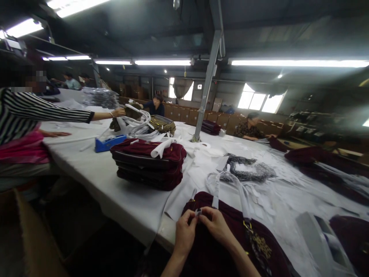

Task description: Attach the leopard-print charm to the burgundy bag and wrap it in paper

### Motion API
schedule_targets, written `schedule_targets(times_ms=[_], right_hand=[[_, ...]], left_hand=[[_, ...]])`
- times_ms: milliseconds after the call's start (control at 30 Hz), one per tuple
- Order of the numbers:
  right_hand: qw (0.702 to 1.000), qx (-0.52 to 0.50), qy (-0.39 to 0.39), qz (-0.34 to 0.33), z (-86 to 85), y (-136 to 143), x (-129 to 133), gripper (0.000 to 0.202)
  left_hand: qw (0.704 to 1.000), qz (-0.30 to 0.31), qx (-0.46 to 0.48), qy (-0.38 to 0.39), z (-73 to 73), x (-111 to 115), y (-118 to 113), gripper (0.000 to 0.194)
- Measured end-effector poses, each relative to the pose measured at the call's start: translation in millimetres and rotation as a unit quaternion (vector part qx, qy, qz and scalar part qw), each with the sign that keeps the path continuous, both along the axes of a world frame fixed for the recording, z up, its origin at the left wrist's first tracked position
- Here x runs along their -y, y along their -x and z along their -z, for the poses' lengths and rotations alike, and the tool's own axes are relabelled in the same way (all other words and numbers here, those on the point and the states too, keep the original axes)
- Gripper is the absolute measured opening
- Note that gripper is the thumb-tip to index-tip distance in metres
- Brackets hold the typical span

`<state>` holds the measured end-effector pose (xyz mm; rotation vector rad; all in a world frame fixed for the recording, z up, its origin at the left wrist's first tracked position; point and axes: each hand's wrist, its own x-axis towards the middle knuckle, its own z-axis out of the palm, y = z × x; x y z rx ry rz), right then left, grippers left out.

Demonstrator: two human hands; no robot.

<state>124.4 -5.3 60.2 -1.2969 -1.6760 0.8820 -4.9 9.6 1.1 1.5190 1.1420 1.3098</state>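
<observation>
A maroon handbag (227,209) lies at the table's near edge, its handles (243,192) wrapped in white material. Over the bag's upper left end, my left hand (185,232) is closed in a pinch on a small whitish piece (198,212) with a dark spot. My right hand (215,227) pinches that same piece from the other side, fingertips almost meeting. Whether it is tape, wrapping or part of the bag I cannot tell. Gold-coloured fittings and a gold emblem (262,246) show on the bag's front, right of my right wrist.
Stacked maroon bags (148,165) and a blue tape dispenser (110,143) stand on the white-covered table (127,200). Clear plastic wrapping (250,169) lies behind my bag. A grey dispenser-like object (319,242) is at right. A metal post (206,84) rises mid-table. A co-worker's striped sleeve (57,109) reaches in.
</observation>
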Motion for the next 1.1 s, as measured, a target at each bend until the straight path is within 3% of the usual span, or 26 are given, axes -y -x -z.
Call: schedule_targets(times_ms=[200,333,667,900,1100], right_hand=[[0.998,0.045,-0.028,0.038,9.8,0.5,-2.4,0.016],[0.997,0.046,-0.035,0.044,9.0,-0.8,-1.9,0.016],[0.997,0.03,-0.011,0.073,17.2,3.4,-6.7,0.02],[0.996,-0.04,0.04,0.074,24.1,1.8,-9.1,0.023],[0.99,0.081,-0.04,0.108,18.3,1.6,-6.6,0.013]], left_hand=[[0.999,0.036,0.033,0.013,-4.7,1.4,3.3,0.02],[0.998,0.06,0.006,0.019,-7.5,0.1,6.3,0.018],[1.0,0.012,-0.028,0.003,-3.3,3.5,0.1,0.018],[0.999,0.024,-0.025,0.018,-4.3,5.1,-0.4,0.017],[0.999,0.004,-0.033,0.009,-0.6,2.8,-3.0,0.017]])
